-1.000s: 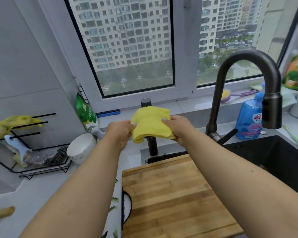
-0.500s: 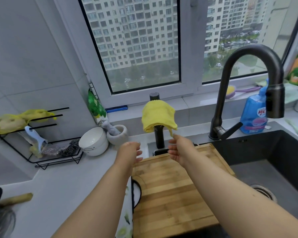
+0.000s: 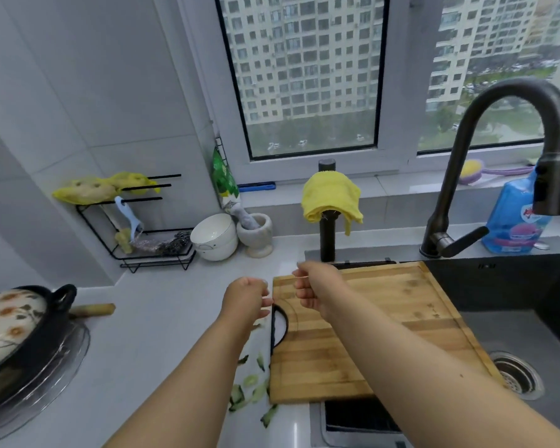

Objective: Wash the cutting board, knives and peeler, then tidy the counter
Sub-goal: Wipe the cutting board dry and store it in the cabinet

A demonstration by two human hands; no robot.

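Observation:
A wooden cutting board (image 3: pixel 385 324) lies across the left rim of the dark sink (image 3: pixel 514 286). My left hand (image 3: pixel 244 299) hovers at the board's left edge, fingers loosely curled and holding nothing. My right hand (image 3: pixel 314 287) hangs over the board's far left corner, also loosely curled and empty. A yellow cloth (image 3: pixel 332 197) is draped over a short black post (image 3: pixel 327 240) behind the board. A pale blue peeler (image 3: pixel 128 218) hangs in the black wire rack (image 3: pixel 149 253) at the left. Green peel scraps (image 3: pixel 251 386) lie on the counter beside the board.
A tall black faucet (image 3: pixel 485 124) arches over the sink, with a blue soap bottle (image 3: pixel 514 221) behind it. A white bowl (image 3: pixel 214 236) and a stone mortar (image 3: pixel 256 234) stand by the wall. A black pot (image 3: pixel 29 331) with a floral lid sits at the left.
Both hands let go of the yellow cloth, which now hangs on the black post. They drew back toward me to the near end of the board.

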